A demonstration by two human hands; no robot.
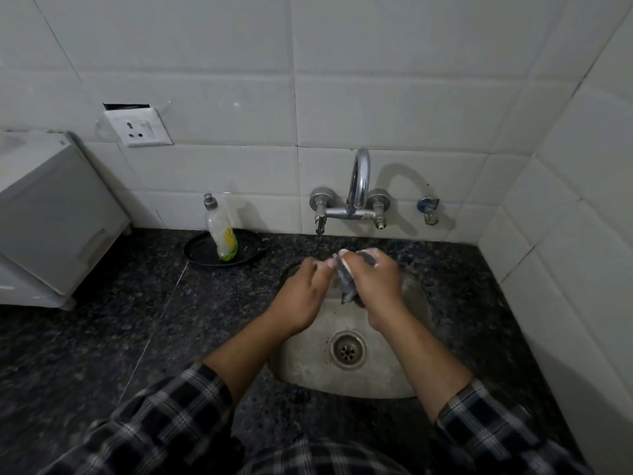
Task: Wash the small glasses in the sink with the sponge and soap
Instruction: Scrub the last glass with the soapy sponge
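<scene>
Right hand [375,281] closed around dark sponge [347,286], soap foam on fingers; sponge blurred. Left hand [303,296] pinching same sponge edge with fingertips. Small glass between hands: cannot tell, blur. Both hands over far end of steel sink [308,358], above drain [348,347]. Wall tap [358,197] directly behind hands. Soap bottle [222,231] upright on black tray [198,252], on counter [102,337] left of sink. Checked sleeves [164,419] at lower frame.
</scene>
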